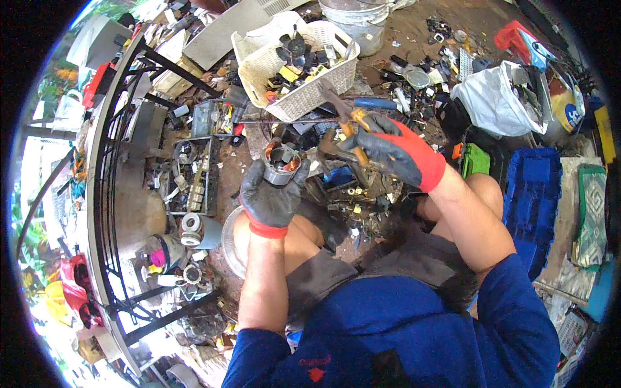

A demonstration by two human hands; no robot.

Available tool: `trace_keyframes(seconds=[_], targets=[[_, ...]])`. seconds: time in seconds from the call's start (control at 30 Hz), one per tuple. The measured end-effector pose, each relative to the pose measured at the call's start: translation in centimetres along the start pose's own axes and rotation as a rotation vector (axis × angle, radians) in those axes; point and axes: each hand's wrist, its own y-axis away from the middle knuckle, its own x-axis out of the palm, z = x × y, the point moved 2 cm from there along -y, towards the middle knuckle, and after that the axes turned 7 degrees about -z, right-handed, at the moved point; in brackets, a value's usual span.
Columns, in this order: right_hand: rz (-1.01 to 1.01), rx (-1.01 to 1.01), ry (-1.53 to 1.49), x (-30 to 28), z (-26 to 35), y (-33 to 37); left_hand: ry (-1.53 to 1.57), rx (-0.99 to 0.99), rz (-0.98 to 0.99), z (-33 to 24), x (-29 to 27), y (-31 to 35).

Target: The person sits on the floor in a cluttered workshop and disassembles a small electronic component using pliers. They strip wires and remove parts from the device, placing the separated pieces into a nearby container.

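Note:
My left hand, in a black glove with a red cuff, is wrapped around a round metal motor casing. Its open end faces up, and copper-coloured windings show at the rim. To the right, my right hand, gloved the same way, is closed on pliers with yellow-orange handles. Their dark jaws point up and away to the left, apart from the casing. Just below the pliers a hammer-like metal head shows; whether my right hand grips it too I cannot tell.
Ahead stands a white woven basket of mixed parts. A grey crate of small pieces lies left, beside a black metal frame. At right are a white sack and a blue plastic panel. Scrap litters the ground.

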Motion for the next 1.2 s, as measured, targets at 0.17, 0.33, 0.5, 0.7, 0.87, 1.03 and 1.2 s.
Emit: trace_keyframes(seconds=[0.17, 0.33, 0.5, 0.7, 0.87, 1.03, 1.2], targets=[[0.237, 0.014, -0.420, 2.9, -1.0, 1.3, 0.062, -0.071, 0.072, -0.5, 0.4, 0.1], [0.420, 0.009, -0.402, 3.9, -1.6, 2.3, 0.025, -0.084, 0.001, -1.1, -0.2, 0.3], [0.248, 0.088, -0.204, 4.8, -0.4, 3.2, 0.012, -0.047, -0.074, -1.6, -1.1, 0.4], [-0.084, -0.650, 1.161, 3.5, -3.5, 2.0, -0.065, 0.036, -0.191, -1.3, -0.6, 0.2], [-0.156, -0.702, 1.301, 4.0, -3.1, 2.6, -0.162, 0.110, -0.272, -0.9, -0.2, 0.3], [-0.175, -0.746, 1.381, 4.1, -2.9, 2.6, -0.377, 0.155, -0.099, -0.4, -0.8, 0.1], [-0.202, -0.731, 1.471, 4.3, -2.3, 3.0, -0.409, 0.176, -0.202, 0.3, -0.1, 0.3]])
